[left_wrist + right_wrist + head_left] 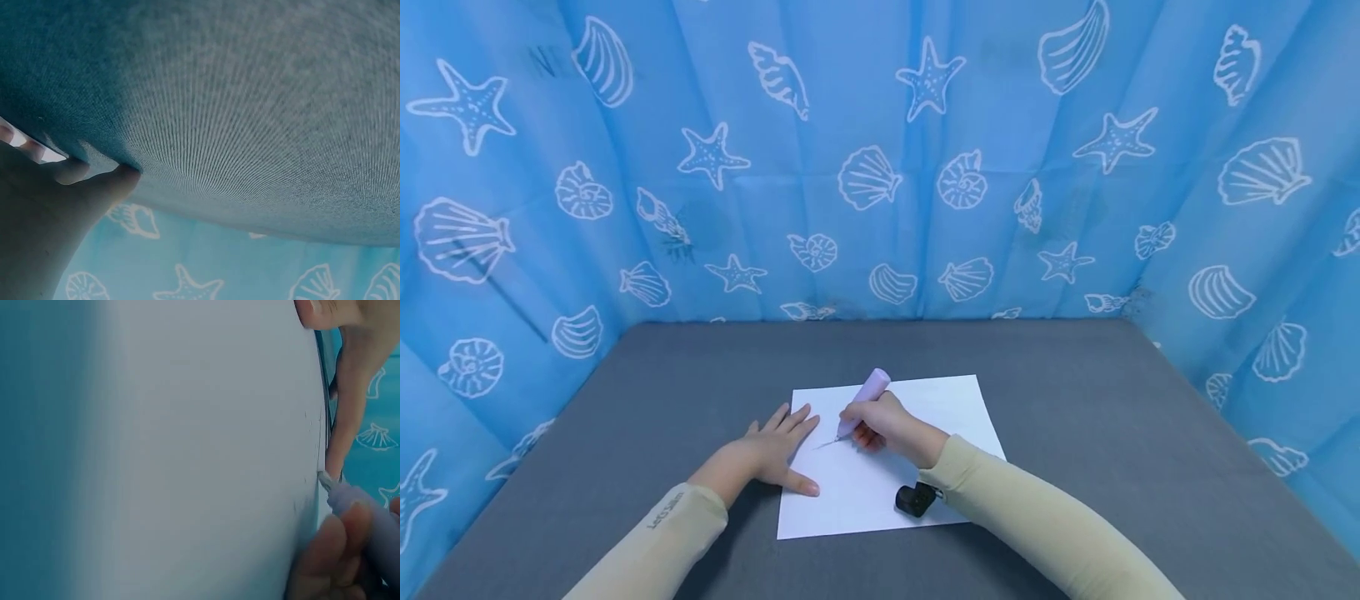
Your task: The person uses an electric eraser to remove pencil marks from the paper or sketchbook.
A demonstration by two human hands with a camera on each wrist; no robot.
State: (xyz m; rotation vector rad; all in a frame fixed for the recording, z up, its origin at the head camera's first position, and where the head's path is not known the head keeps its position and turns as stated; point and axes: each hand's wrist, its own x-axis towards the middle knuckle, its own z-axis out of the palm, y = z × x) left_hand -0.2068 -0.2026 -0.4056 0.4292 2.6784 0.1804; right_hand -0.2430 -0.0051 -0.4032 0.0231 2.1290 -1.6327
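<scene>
A sheet of white paper (pixel 940 408) lies on the grey table. My right hand (pixel 883 421) grips a thick light-purple pen (pixel 872 385), its tip down on the sheet left of centre. From the tip a thin dark line (pixel 824 445) runs a short way left. In the right wrist view the pen (pixel 362 512) shows its metal tip against the paper (pixel 212 437), at the end of the line. My left hand (pixel 772 452) rests with spread fingers on the paper's left edge, the thumb lower on the sheet. The left wrist view shows this hand (pixel 56 194) mostly dark.
The grey tabletop (pixel 700 367) spreads around the sheet on all sides. A blue curtain (pixel 865 108) with white shells and starfish hangs behind and at both sides. A small black device (pixel 916 500) sits at the right wrist, over the paper's lower part.
</scene>
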